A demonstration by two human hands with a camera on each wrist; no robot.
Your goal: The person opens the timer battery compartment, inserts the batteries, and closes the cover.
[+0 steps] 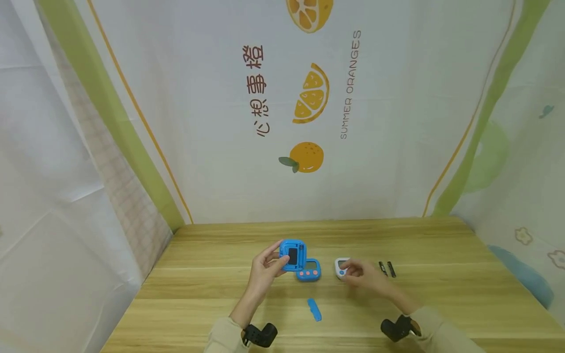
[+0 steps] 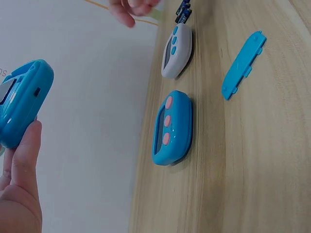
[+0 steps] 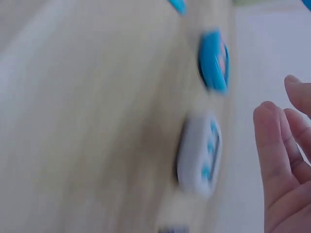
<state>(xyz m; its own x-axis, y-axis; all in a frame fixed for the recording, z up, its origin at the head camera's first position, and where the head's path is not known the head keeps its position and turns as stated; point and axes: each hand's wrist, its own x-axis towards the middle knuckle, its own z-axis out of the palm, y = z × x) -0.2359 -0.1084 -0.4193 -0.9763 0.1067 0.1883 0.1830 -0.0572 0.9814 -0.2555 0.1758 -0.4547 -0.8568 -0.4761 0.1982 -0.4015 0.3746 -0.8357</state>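
Note:
My left hand [image 1: 264, 268] grips a blue digital timer [image 1: 293, 255] up in the air, thumb across its back. The back faces the head camera and shows a dark panel and an uncovered battery slot along one side. My right hand [image 1: 365, 275], fingers relaxed and holding nothing, hovers over a white timer [image 2: 179, 53] with blue buttons and hides part of it in the head view. On the table behind the held timer lies a second blue timer [image 1: 309, 270] with pink buttons. A narrow blue battery cover [image 1: 314, 310] lies nearer the front.
Two small dark batteries [image 1: 387, 269] lie on the wooden table [image 1: 198, 284], right of the white timer. Behind the table hangs a pale curtain [image 1: 212, 162] printed with oranges. A black wrist camera [image 1: 260, 335] sits on each forearm.

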